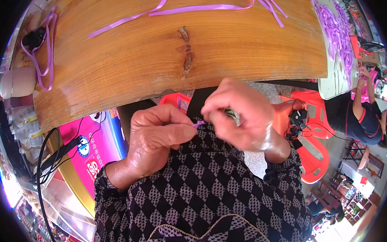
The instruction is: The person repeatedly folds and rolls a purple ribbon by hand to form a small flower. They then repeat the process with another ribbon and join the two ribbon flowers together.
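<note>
Just beyond the table's near edge, both hands are held up in front of my chest, close together. My left hand (156,134) is closed in a pinch of thumb and forefinger on a small bit of purple ribbon (198,124). To its right, my right hand (242,116) is curled with the fingers bent in. A dark green and silvery patch shows between its fingers and palm; whether it is an object or the background, I cannot tell. Longer purple ribbons (201,8) lie across the far part of the wooden table (131,63).
At the table's left edge lie a black item (33,38) and a looped ribbon. A white table (331,85) at the right bears a heap of purple ribbons (335,32). Red plastic stools (313,161) stand below. Another person (357,116) works at the far right. Black cables (40,175) hang at left.
</note>
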A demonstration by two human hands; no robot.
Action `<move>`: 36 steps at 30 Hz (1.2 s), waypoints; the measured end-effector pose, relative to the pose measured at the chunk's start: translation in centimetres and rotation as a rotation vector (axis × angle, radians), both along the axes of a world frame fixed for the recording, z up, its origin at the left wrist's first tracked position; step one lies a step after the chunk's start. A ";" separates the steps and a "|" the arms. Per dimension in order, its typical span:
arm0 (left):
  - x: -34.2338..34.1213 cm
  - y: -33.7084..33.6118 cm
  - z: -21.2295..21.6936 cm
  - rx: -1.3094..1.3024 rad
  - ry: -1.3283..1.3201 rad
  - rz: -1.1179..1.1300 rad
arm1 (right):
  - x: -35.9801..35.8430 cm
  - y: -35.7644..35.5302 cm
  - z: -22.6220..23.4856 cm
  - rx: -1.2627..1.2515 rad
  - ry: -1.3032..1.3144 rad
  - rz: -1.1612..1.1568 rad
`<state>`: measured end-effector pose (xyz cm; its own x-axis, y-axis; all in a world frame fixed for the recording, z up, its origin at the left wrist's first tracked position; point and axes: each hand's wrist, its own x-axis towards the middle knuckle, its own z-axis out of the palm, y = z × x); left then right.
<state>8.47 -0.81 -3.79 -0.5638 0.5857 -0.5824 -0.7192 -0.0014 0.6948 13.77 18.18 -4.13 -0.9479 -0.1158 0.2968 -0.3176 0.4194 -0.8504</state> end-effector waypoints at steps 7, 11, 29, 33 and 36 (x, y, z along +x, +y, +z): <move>-0.2 0.2 -0.1 0.114 -0.079 0.029 | -0.4 -0.6 -0.5 -0.052 0.090 0.060; -0.3 -0.2 -0.1 0.111 -0.080 -0.012 | -0.2 -0.8 -0.5 -0.089 0.113 0.101; -0.5 -1.5 2.1 0.110 0.226 -0.229 | 0.4 -1.5 1.7 -0.474 -0.310 0.251; -0.8 -1.7 3.0 0.102 0.255 -0.327 | 0.5 -1.5 2.3 -0.401 -0.167 0.313; -0.8 -1.7 2.9 0.121 0.358 -0.385 | 1.2 -1.2 3.1 -0.485 -0.435 0.340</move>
<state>7.69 -2.55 -0.88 -0.4459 0.8400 -0.3091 -0.4019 0.1207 0.9077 15.01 16.95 -1.01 -0.9266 -0.3760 -0.0053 0.0454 -0.0979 -0.9942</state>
